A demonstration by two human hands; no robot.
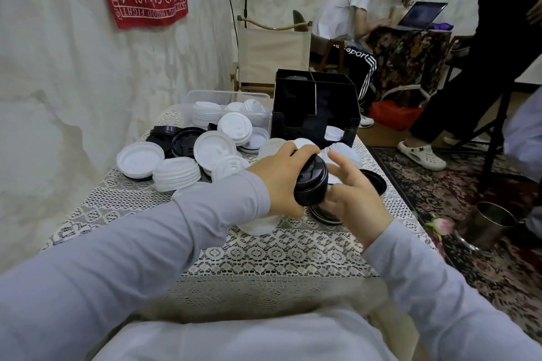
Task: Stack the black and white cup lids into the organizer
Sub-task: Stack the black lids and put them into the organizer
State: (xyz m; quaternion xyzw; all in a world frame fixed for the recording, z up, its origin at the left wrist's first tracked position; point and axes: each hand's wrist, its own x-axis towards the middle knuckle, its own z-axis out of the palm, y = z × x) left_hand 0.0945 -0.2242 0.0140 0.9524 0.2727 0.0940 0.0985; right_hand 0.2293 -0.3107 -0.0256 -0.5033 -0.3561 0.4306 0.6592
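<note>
Black stack (311,184) of lids, head view: held on its side above the near-middle of the table (264,252), the left hand (278,179) wrapped round it, fingers over the top and thumb below. Right hand (355,196) is just right of the stack, fingers spread and relaxed, gripping nothing; whether it touches the stack cannot be told. Organizer (316,102) stands at the far right of the table. A few white lids (333,133) show low in its near-right slot, and there is something dark in the far-left slot, too dim to name. Judged progress: early. Left to do: white pile (176,174) and black lids (183,141) heaped at the left, more white ones in the clear bin (202,97) far left, and single lids under and beside the hands. Room: the path from hands to organizer is short, but loose white lids lie just in front of it; its top is open. Right table edge runs close by a lone black lid (374,180) and the organizer's corner, so margin there is small. Lace cloth shows between the hands and the near edge.
</note>
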